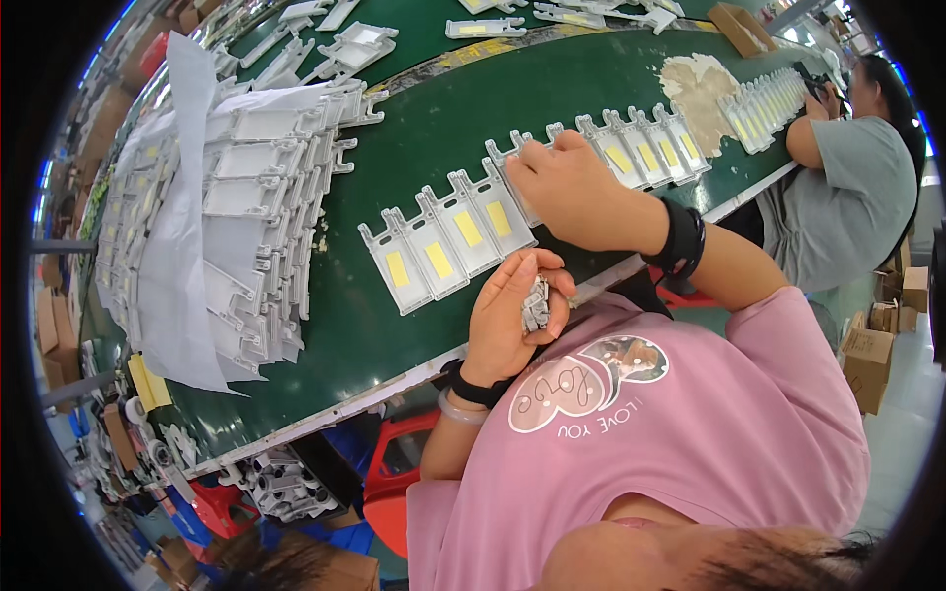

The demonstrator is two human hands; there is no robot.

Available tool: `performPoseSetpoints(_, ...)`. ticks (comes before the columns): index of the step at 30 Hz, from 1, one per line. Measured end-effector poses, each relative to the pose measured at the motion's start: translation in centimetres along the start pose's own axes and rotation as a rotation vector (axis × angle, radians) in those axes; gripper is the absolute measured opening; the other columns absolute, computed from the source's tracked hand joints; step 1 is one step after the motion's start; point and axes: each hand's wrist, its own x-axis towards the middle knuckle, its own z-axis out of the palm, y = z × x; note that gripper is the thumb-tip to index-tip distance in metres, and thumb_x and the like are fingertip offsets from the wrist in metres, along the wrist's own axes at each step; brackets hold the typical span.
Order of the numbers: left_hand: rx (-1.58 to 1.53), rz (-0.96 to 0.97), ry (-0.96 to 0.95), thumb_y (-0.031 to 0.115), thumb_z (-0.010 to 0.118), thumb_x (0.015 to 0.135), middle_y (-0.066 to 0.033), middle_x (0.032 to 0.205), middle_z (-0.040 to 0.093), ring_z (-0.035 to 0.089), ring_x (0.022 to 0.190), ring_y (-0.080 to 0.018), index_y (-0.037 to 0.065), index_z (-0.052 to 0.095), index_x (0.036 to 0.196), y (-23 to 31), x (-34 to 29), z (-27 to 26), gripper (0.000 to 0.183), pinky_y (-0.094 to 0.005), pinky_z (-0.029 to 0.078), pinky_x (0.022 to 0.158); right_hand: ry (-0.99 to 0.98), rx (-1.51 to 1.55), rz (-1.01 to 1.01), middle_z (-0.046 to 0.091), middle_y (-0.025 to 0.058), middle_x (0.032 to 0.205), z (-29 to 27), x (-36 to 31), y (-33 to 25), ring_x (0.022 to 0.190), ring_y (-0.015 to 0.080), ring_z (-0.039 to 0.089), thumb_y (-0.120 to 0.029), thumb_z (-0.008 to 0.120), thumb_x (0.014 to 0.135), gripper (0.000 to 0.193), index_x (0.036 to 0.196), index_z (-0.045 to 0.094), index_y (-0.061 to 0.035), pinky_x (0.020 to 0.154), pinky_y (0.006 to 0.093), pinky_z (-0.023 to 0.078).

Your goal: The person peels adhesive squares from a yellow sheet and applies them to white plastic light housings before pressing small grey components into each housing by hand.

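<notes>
My left hand is cupped, palm up, around a small pile of grey-white plastic pieces, near the bench's front edge. Over the middle of a row of white plastic panels reaches my right hand, its fingers bent together at a panel's notched far end. Whatever those fingertips grip or press is hidden by the hand. The panels lie side by side, slanting across the green bench. Most visible ones bear a yellow rectangle, and their far ends have clip-like prongs. My right hand and forearm cover the row's middle.
On the left of the green bench rises a tall stack of similar panels, partly draped with white paper. Loose panels lie beyond. At right, a person in grey sits by another panel row. A cardboard tray stands far back.
</notes>
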Motion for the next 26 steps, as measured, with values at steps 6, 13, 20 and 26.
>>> performPoseSetpoints(6, -0.012, 0.012, -0.027, 0.025, 0.039, 0.102, -0.012, 0.088, 0.06, 0.052, 0.053, -0.0134, 0.002, 0.054, 0.107, 0.0, 0.1, 0.1, 0.028, -0.0191, 0.027, 0.037, 0.018, -0.033, -0.018, 0.056, 0.0078, 0.081, 0.2, -0.7, -0.4, 0.067, 0.0199, 0.056, -0.011, 0.056, 0.076, 0.02, 0.093, 0.06, -0.0001, 0.077, 0.0362, 0.037)
performPoseSetpoints(13, -0.019, 0.014, -0.041, 0.021, 0.04, 0.102, -0.011, 0.088, 0.06, 0.053, 0.054, -0.0126, 0.002, 0.054, 0.106, -0.1, -0.1, 0.0, 0.024, -0.0182, 0.027, 0.038, 0.015, 0.129, 0.063, 0.058, 0.0072, 0.08, -0.8, -1.3, 1.1, 0.065, 0.0215, 0.06, -0.011, 0.055, 0.078, 0.033, 0.109, 0.058, -0.0015, 0.077, 0.0391, 0.037)
performPoseSetpoints(20, 0.047, -0.007, 0.007, 0.02, 0.041, 0.101, -0.0114, 0.086, 0.058, 0.051, 0.051, -0.0131, 0.002, 0.054, 0.104, 0.2, -0.2, 0.3, 0.022, -0.02, 0.027, 0.037, 0.023, 0.033, 0.151, 0.061, 0.0063, 0.081, 0.3, -0.1, -1.9, 0.066, 0.0208, 0.059, -0.013, 0.058, 0.076, 0.024, 0.097, 0.064, -0.0013, 0.077, 0.0414, 0.037)
performPoseSetpoints(26, 0.001, 0.027, -0.037, 0.023, 0.043, 0.101, -0.0128, 0.088, 0.06, 0.052, 0.051, -0.0157, 0.003, 0.054, 0.106, 0.0, -0.2, -0.3, 0.023, -0.0202, 0.027, 0.037, -0.431, -0.036, 0.004, 0.055, 0.0084, 0.069, -2.0, 2.9, -2.2, 0.06, 0.0215, 0.057, -0.014, 0.06, 0.072, 0.021, 0.089, 0.065, -0.0017, 0.073, 0.0377, 0.035)
